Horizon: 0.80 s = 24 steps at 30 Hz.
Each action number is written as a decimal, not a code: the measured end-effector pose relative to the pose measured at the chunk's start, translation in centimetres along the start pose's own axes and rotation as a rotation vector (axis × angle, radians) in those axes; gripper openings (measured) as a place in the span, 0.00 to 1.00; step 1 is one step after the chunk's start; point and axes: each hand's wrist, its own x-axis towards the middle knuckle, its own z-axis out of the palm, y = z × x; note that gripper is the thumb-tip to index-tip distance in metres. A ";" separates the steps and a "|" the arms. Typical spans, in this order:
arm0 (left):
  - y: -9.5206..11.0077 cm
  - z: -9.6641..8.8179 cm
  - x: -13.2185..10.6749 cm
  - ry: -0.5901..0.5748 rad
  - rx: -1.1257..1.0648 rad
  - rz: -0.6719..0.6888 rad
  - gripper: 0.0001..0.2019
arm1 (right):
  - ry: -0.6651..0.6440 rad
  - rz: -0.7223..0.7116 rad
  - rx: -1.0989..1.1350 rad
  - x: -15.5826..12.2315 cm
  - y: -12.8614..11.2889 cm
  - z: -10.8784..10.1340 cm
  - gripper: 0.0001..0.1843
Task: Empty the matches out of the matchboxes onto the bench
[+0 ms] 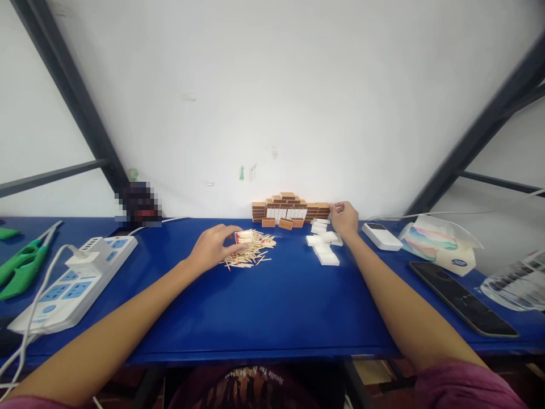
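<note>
My left hand (213, 248) pinches a small white matchbox tray (244, 237) with matches in it, between thumb and fingers. Under and around the tray spreads a loose pile of red-tipped matches (251, 257) on the blue table. My right hand (346, 218) is closed at the right end of a stack of orange-brown matchbox sleeves (317, 210), its fingertips on an end sleeve. In front of the stack lean a few separate matchboxes (268, 222). Several white matchbox trays (327, 254) lie just left of my right forearm.
A white power strip (80, 284) with plugged-in cables and green-handled scissors (25, 267) lie at left. On the right are a white device (382, 237), a tissue pack (438, 244), a black phone (462, 298) and a clear plastic bottle (517, 284). A white wall (272, 102) rises behind.
</note>
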 end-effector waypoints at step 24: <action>1.5 1.1 0.2 0.044 -0.147 -0.034 0.24 | -1.007 0.033 0.691 -15.6 -14.5 2.0 0.30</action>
